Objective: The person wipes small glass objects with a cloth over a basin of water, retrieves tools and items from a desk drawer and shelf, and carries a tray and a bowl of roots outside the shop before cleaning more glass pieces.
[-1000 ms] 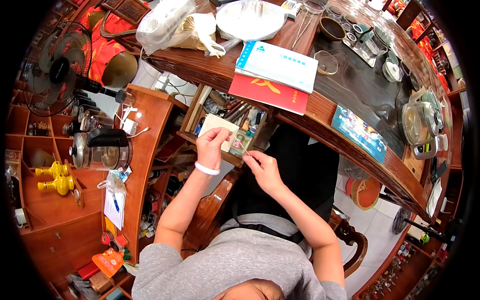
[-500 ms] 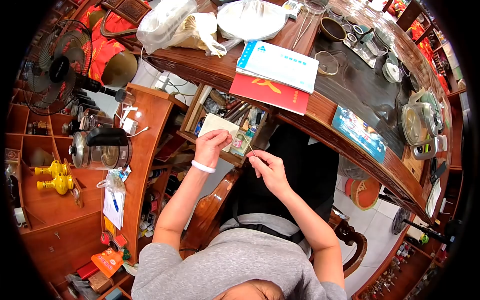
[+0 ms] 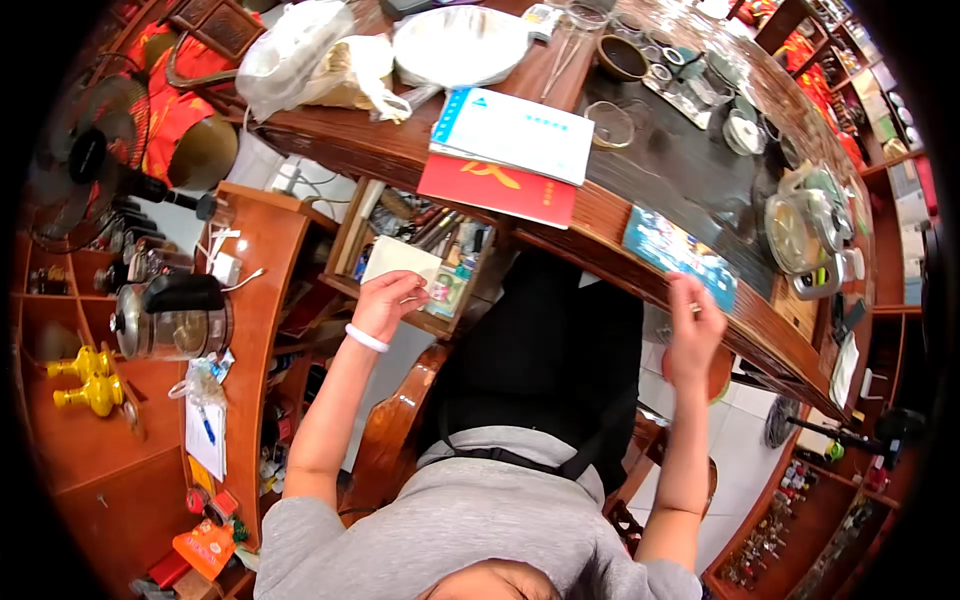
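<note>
Judging by what shows, we have the drawer (image 3: 352,230) open below the surface's (image 3: 605,205) near edge, but how much is finished or left we cannot tell. Our left hand (image 3: 385,308) has its fingers pinched together before the pale square card (image 3: 398,262) at the drawer's front edge, and our right hand (image 3: 694,335) bunches its fingers by the blue leaflet (image 3: 665,240), any held thing unclear. Half a second ago our hands were close, a thin strand at the right fingers; now they are well apart.
</note>
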A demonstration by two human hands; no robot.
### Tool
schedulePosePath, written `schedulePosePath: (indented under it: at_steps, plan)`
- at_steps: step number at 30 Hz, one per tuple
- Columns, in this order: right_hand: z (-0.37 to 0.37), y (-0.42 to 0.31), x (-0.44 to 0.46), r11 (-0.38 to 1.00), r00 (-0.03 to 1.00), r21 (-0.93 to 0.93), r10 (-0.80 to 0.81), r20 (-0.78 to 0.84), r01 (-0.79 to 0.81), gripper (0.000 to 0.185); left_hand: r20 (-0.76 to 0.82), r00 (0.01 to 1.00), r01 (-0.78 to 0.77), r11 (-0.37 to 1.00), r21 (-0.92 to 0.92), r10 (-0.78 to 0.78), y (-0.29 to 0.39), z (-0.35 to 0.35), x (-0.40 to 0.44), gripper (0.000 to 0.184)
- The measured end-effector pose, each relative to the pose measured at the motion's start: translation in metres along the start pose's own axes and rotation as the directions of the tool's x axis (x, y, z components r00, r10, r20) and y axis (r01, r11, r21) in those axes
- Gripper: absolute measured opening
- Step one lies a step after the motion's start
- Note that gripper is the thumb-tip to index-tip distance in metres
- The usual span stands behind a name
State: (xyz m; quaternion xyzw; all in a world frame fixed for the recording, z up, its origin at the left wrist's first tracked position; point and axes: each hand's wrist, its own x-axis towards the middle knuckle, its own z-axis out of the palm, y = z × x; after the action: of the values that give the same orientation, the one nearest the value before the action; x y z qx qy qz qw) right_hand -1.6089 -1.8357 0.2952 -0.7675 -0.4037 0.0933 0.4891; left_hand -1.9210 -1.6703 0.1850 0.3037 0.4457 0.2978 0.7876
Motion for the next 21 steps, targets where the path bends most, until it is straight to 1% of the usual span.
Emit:
schedulePosePath:
  at_steps: [1,2,3,5,6,7,8,9,10,11,13,14,15,16,17,19,20,21]
  plan:
    - [-0.016,0.015,0.010,0.996,0.994,-0.052,-0.073,-0.080,0.069,0.016,0.021,1.000,0.005,1.000,-0.003,-0.005,0.001,0.001,0.000,0.013]
    - [-0.036,0.019,0.020,0.972,0.984,-0.172,-0.168,-0.050,0.158,0.017,0.015,1.000,0.012,1.000,0.023,-0.012,0.001,0.006,0.001,0.012]
    - [-0.052,0.030,0.027,0.974,0.992,-0.200,-0.117,-0.050,0.105,0.021,0.020,0.999,0.026,0.999,0.045,-0.027,-0.002,0.013,0.003,0.012]
    - [-0.079,0.050,0.035,0.923,0.993,-0.384,-0.023,-0.112,-0.022,0.028,0.060,0.996,0.057,0.996,0.069,-0.061,-0.004,0.025,0.006,0.012]
    - [-0.088,0.062,0.037,0.911,0.986,-0.402,0.033,-0.160,-0.096,0.037,0.089,0.993,0.067,0.995,0.074,-0.073,-0.006,0.028,0.011,0.013]
    - [-0.096,0.079,0.040,0.917,0.981,-0.372,0.079,-0.180,-0.142,0.043,0.112,0.990,0.071,0.992,0.102,-0.082,-0.008,0.034,0.013,0.015]
    - [-0.101,0.095,0.041,0.928,0.976,-0.327,0.124,-0.178,-0.178,0.046,0.192,0.976,0.084,0.990,0.114,-0.105,-0.006,0.047,0.013,0.016]
    - [-0.101,0.101,0.045,0.939,0.972,-0.275,0.167,-0.164,-0.207,0.048,0.258,0.958,0.092,0.988,0.126,-0.123,-0.003,0.060,0.012,0.017]
    - [-0.104,0.107,0.049,0.944,0.976,-0.266,0.159,-0.148,-0.194,0.048,0.302,0.941,0.111,0.981,0.157,-0.155,-0.003,0.074,0.010,0.019]
    - [-0.103,0.109,0.051,0.952,0.978,-0.227,0.191,-0.077,-0.204,0.049,0.337,0.924,0.126,0.974,0.187,-0.184,-0.005,0.090,0.009,0.020]
    - [-0.090,0.095,0.057,0.968,0.970,-0.122,0.230,0.074,-0.220,0.052,0.426,0.888,0.085,0.973,0.217,-0.172,-0.018,0.117,0.013,0.022]
    - [-0.091,0.093,0.062,0.937,0.958,-0.277,0.256,0.132,-0.212,0.053,0.451,0.861,0.147,0.965,0.219,-0.234,-0.019,0.133,0.011,0.023]
    - [-0.090,0.096,0.066,0.951,0.957,-0.246,0.234,0.173,-0.188,0.053,0.467,0.854,0.138,0.966,0.216,-0.227,-0.020,0.150,0.007,0.024]
    - [-0.092,0.105,0.070,0.952,0.955,-0.271,0.203,0.216,-0.142,0.049,0.497,0.835,0.157,0.968,0.195,-0.235,-0.028,0.163,0.009,0.023]
    - [-0.093,0.097,0.073,0.953,0.936,-0.280,0.199,0.289,-0.117,0.044,0.514,0.822,0.184,0.969,0.167,-0.245,-0.033,0.176,0.010,0.022]
    - [-0.090,0.082,0.074,0.944,0.923,-0.291,0.246,0.296,-0.158,0.035,0.511,0.821,0.217,0.967,0.133,-0.254,-0.037,0.200,0.011,0.019]
    - [-0.091,0.090,0.076,0.947,0.927,-0.285,0.236,0.293,-0.150,0.036,0.500,0.830,0.223,0.969,0.110,-0.248,-0.040,0.208,0.012,0.018]
    - [-0.091,0.088,0.077,0.934,0.929,-0.327,0.243,0.280,-0.145,0.036,0.496,0.833,0.231,0.969,0.092,-0.246,-0.042,0.215,0.013,0.016]
